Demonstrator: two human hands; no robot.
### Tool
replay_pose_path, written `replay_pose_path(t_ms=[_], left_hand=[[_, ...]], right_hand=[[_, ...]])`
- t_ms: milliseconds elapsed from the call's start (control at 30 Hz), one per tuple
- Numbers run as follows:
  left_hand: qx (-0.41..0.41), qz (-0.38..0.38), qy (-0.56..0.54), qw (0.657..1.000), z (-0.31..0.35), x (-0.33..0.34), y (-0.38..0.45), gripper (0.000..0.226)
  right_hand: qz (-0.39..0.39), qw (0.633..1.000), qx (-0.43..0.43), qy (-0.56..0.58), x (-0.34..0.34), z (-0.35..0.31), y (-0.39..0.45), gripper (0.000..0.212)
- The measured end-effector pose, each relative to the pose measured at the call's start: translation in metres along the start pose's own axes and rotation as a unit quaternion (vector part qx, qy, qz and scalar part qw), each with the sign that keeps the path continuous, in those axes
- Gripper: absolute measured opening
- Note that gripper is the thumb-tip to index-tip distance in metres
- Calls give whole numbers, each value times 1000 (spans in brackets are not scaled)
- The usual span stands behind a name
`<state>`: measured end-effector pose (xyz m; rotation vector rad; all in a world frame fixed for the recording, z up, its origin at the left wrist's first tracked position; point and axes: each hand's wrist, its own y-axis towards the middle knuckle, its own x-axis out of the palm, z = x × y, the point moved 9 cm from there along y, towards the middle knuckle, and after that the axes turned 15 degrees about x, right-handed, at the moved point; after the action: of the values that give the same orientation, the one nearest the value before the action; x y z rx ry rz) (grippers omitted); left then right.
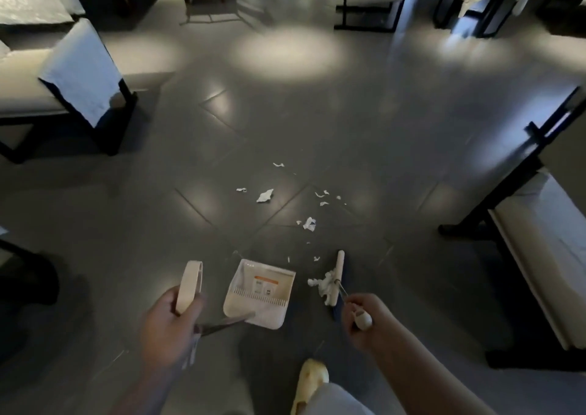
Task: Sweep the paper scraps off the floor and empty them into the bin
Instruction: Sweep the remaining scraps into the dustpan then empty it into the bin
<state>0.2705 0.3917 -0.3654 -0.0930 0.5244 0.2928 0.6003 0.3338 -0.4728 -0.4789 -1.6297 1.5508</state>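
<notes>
White paper scraps [265, 195] lie scattered on the floor, some bunched against the broom [338, 276] beside the cream dustpan [260, 292]

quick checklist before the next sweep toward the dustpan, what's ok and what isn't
1. Left hand grips the dustpan handle: ok.
2. Right hand grips the broom handle: ok.
3. Dustpan flat on the floor: cannot tell, it looks tilted.
4. Scraps gathered at the broom head: partly; a pile sits against it, beside the pan.
5. Pan has scraps in it: not ok, only a label shows inside.
6. Floor swept: not ok, loose scraps lie farther out.
7. Bin within reach: cannot tell, none in view.
</notes>
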Motion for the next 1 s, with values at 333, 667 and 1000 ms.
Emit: replay_pose_path(t_ms=[333, 667, 1000], left_hand=[[23, -2, -3, 1000, -12, 2, 126, 7], [28, -111, -23, 993, -50, -45, 294, 7], [50, -132, -23, 990, -76, -69, 386, 15]], right_hand=[[25, 1000, -8, -13, 127, -29, 34, 21], [13, 999, -26, 39, 289, -20, 81, 20], [157, 973, -49, -160, 306, -25, 79, 15]])
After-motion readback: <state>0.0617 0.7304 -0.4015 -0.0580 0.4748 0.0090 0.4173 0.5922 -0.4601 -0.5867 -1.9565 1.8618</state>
